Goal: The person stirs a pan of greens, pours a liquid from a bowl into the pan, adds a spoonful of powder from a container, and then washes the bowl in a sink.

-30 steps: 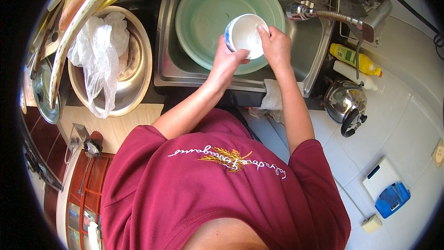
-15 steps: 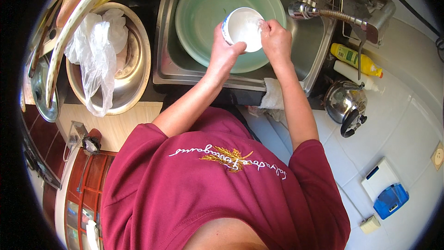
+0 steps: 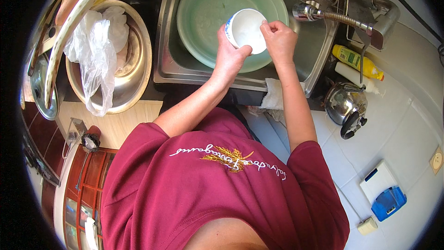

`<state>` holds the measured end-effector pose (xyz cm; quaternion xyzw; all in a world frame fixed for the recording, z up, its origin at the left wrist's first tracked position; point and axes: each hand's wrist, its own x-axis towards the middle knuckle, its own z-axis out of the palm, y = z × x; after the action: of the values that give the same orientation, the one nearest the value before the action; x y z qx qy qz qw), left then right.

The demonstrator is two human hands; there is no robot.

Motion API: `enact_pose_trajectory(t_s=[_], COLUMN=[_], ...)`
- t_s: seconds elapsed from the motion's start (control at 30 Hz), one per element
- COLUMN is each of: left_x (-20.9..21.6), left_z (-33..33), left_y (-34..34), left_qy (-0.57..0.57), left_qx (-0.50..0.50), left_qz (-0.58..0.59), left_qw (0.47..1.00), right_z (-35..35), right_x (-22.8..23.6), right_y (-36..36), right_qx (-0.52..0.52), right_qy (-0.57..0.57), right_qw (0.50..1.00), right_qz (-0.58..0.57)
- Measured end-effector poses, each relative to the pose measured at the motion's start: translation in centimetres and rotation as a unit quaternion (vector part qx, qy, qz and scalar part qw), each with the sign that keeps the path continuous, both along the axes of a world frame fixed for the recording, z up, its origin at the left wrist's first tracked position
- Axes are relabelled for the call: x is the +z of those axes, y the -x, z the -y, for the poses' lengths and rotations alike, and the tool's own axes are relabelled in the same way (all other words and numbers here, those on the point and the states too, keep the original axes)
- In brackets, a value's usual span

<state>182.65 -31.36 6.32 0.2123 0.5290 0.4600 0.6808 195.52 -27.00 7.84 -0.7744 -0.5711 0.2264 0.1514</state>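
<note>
A white bowl (image 3: 248, 31) with blue patterning on its outer side is held tilted above a pale green basin (image 3: 203, 23). My left hand (image 3: 231, 54) grips it from the lower left, with the thumb along the near rim. On the other side, the fingers of my right hand (image 3: 281, 41) are curled closed, and their tips pinch at the upper right rim. The bowl's inside looks white and bare. Inside the basin there is what looks like water, with a small green scrap in it.
The basin sits in a steel sink (image 3: 307, 48), with a flexible tap hose (image 3: 340, 17) at its right. A metal bowl (image 3: 138, 81) holding a plastic bag (image 3: 97, 48) stands left. Rightward are a yellow bottle (image 3: 354, 60), a kettle (image 3: 340, 104) and a white cloth (image 3: 273, 93).
The bowl and both hands have shifted slightly right in the picture. A whitish blur by my right fingers inside the bowl is gone, and those fingertips are now at the rim.
</note>
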Motion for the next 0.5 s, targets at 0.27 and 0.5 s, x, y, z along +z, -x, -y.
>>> enact_pose_trajectory(t_s=[0.27,0.5], left_x=[0.63,0.9], left_z=[-0.37,-0.66], left_y=[0.09,0.4], left_qy=[0.001,-0.013], left_qx=[0.001,-0.016], left_qz=[-0.01,-0.049], left_qw=[1.0,0.999], right_z=[0.0,0.33], right_x=[0.0,-0.87], right_y=[0.2,-0.08], right_qx=[-0.021,-0.016], right_qy=[-0.026,-0.053], right_qw=[0.999,0.998], right_qz=[-0.019,-0.028])
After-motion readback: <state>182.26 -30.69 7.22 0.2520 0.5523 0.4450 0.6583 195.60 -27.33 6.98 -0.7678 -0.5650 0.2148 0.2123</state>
